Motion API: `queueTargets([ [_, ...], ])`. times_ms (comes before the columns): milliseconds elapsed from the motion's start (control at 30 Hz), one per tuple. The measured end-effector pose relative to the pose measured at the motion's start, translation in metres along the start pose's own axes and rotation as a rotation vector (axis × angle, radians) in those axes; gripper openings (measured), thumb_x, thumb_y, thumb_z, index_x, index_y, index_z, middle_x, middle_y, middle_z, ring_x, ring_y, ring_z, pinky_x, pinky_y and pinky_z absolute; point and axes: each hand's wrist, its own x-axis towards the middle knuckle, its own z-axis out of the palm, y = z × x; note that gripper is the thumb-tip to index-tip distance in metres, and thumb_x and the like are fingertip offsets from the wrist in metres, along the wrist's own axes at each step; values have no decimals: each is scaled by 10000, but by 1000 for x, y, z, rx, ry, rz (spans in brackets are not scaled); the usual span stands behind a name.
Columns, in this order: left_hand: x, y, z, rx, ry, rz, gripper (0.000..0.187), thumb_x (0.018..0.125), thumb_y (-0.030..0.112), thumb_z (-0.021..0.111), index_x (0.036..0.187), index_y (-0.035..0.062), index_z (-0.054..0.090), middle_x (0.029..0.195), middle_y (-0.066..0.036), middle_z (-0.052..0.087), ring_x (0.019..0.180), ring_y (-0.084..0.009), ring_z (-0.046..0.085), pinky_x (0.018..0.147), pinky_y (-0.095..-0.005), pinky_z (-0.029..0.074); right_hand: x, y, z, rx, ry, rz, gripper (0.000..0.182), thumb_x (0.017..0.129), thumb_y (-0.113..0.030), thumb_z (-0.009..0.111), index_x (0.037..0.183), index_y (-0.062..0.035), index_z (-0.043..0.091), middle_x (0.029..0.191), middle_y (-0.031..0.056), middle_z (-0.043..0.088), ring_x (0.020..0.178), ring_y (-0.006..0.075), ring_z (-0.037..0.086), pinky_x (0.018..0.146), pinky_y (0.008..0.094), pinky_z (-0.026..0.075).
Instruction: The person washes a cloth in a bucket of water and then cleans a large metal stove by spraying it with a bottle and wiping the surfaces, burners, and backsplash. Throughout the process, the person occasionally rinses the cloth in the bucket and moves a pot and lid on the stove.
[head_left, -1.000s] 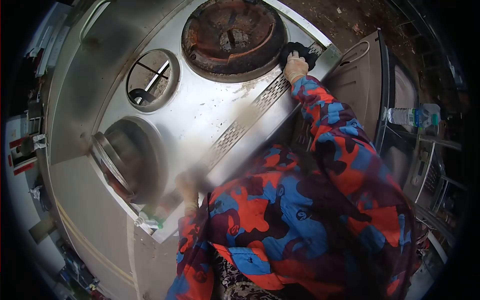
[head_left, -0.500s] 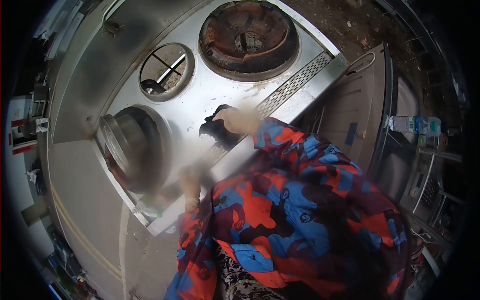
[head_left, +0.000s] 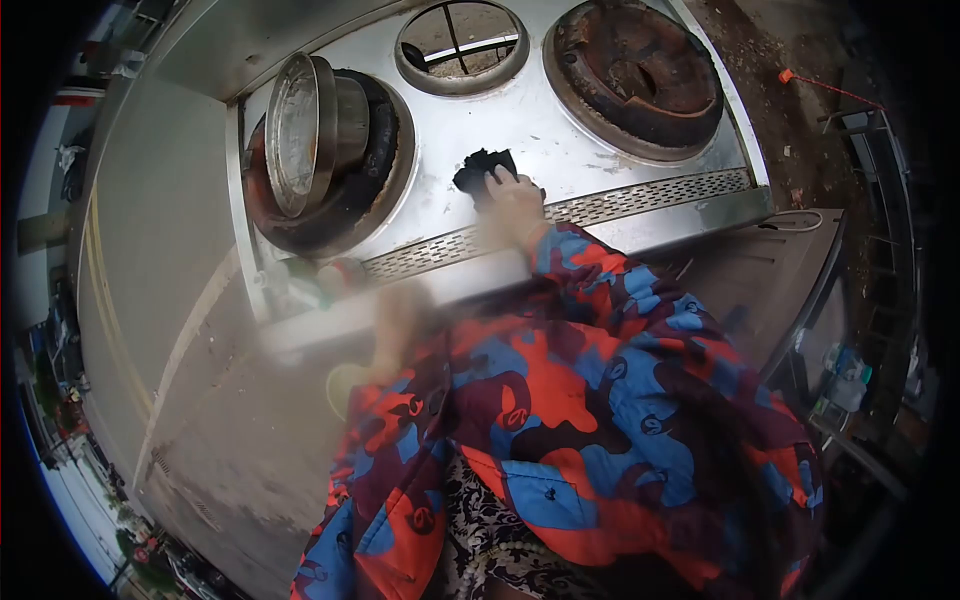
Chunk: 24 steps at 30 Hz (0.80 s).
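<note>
My right hand (head_left: 515, 205) presses on a crumpled black cloth (head_left: 484, 172), its fingers curled over it. The cloth lies on the steel top (head_left: 455, 130) of a stove, behind the perforated strip (head_left: 640, 198). My left hand (head_left: 402, 312) is at the stove's front edge, smeared by motion, so its fingers cannot be made out. Near that hand, at the left front corner, is a blurred translucent item with green on it (head_left: 300, 280), perhaps a bottle.
A metal pot (head_left: 303, 135) lies tilted on the left burner ring (head_left: 275, 225). A round opening (head_left: 462, 38) is at the back. A rusty burner (head_left: 635, 80) stands on the right. Plastic bottles (head_left: 845, 380) are at far right.
The view has turned, so the stove appears rotated. My right hand and the cloth have moved back off the perforated strip onto the flat steel. My left hand stays by the front edge.
</note>
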Motion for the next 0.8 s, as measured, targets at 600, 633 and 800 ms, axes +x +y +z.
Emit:
queueTargets([
  [600, -158, -37, 28, -43, 348, -325, 123, 905, 85, 568, 1006, 18, 582, 885, -39, 580, 818, -129, 531, 771, -254, 437, 97, -2, 16, -112, 12, -250, 523, 778, -322, 628, 1268, -162, 537, 1372, 64, 446, 1132, 335, 514, 945, 439, 419],
  [633, -162, -29, 30, -70, 351, -384, 120, 904, 82, 566, 1004, 18, 580, 881, -36, 575, 813, -128, 526, 766, -254, 436, 85, -15, 26, -125, 41, -384, 526, 771, -301, 630, 1271, -168, 536, 1358, 58, 461, 1114, 325, 523, 936, 434, 421],
  [800, -159, -14, 54, -86, 314, -374, 135, 916, 72, 551, 1034, 8, 559, 875, -22, 568, 799, -93, 519, 736, -228, 431, 31, -64, 28, -38, -172, -839, 492, 771, -143, 550, 1261, -182, 559, 1273, 34, 542, 1059, 275, 552, 894, 373, 446],
])
